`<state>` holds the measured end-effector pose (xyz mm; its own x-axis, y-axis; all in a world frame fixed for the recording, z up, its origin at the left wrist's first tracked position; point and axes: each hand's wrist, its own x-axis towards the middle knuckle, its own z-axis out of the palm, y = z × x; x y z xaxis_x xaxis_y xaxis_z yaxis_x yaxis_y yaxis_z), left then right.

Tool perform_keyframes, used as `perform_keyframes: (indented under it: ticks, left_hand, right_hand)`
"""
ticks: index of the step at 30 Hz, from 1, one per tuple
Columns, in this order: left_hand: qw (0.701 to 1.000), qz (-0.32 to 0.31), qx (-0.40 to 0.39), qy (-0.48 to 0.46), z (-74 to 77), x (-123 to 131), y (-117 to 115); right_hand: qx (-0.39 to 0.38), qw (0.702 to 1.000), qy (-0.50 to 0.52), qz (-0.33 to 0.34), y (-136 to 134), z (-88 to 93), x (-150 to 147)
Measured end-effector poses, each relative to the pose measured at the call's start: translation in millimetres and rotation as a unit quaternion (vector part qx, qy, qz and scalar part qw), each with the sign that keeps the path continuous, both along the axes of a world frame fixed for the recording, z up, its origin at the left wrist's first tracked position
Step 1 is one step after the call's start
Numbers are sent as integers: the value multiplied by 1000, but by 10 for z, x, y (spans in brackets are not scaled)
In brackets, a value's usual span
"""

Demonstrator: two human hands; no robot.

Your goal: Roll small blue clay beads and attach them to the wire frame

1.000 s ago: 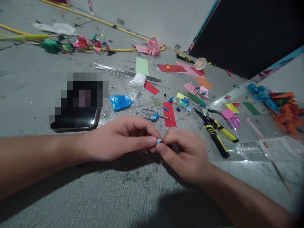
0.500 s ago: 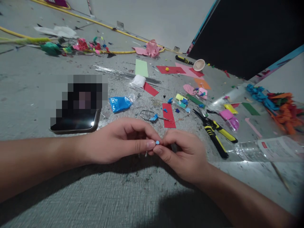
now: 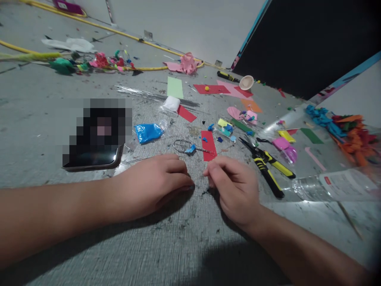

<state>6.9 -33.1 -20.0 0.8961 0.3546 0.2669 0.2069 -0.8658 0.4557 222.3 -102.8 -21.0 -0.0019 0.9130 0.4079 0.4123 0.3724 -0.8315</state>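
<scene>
My left hand (image 3: 156,180) rests palm down low over the grey surface, its fingers bent together and their tips mostly hidden. A gap separates it from my right hand (image 3: 233,188), whose thumb and fingers are pressed together; whatever they may hold does not show. Just beyond the hands lies a wire loop (image 3: 183,146) with a blue clay piece (image 3: 190,149) on it, its end reaching over a red paper strip (image 3: 208,145). A bag of blue clay (image 3: 148,132) sits beyond my left hand. Yellow-and-black pliers (image 3: 264,163) lie to the right of my right hand.
At left lies a phone (image 3: 95,155), partly blurred out. Farther back are a bundle of thin wires (image 3: 149,94), a white clay pack (image 3: 172,104) and a small cup (image 3: 247,82). A clear bottle (image 3: 342,186) lies at right, near orange and blue craft pieces (image 3: 354,135).
My hands have come apart, the left turning palm down and shifting left. The small light-blue bit that showed between their fingertips is no longer visible.
</scene>
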Motion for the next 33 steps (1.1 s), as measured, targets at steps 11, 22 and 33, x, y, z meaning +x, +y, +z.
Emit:
perform_keyframes:
  ticks: [11, 22, 33]
  left_hand:
    - [990, 106, 66, 64, -38, -55, 64]
    - [985, 151, 78, 32, -166, -36, 138]
    - [985, 136, 14, -102, -36, 26, -27]
  right_hand:
    - [-4, 1000, 4, -11, -15, -17, -8]
    - [-12, 1000, 3, 1, -2, -14, -18]
    - [6, 997, -69, 31, -15, -50, -46]
